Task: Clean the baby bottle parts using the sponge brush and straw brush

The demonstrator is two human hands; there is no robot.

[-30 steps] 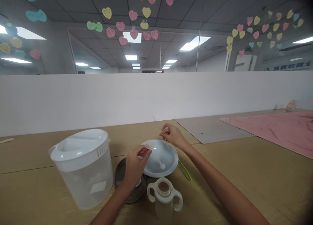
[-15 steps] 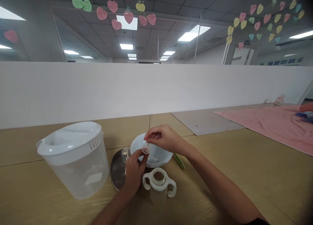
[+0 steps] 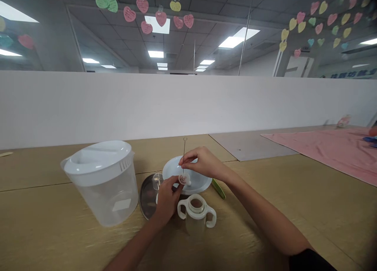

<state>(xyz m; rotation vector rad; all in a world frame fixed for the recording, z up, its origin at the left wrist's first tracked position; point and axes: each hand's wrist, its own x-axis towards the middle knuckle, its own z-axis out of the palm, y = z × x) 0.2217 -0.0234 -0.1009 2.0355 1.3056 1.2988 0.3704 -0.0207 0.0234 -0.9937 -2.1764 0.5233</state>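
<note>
My left hand (image 3: 169,196) pinches a small clear round piece (image 3: 183,179), perhaps a bottle's top part, its opening turned up. Between the fingertips of my right hand (image 3: 204,163) is a thin wire brush (image 3: 184,147) with a looped end, held upright; its lower end goes down at the clear piece, and the tip is hidden. Behind both hands sits a white bowl (image 3: 203,180) with a small white part in it. Just in front stands a baby bottle (image 3: 196,214) with two white handles and an uncovered mouth.
At left stands a large translucent bucket (image 3: 112,200) with a white lid. A dark metal tray (image 3: 145,200) holds a clear cap (image 3: 157,180). A green strip-like item (image 3: 218,189) lies right of the bowl. A pink cloth (image 3: 324,149) covers the far right; a white wall (image 3: 188,106) runs behind.
The camera view has shifted, so the scene sits a little further right. The clear piece now shows its round opening more fully; both hands keep their holds.
</note>
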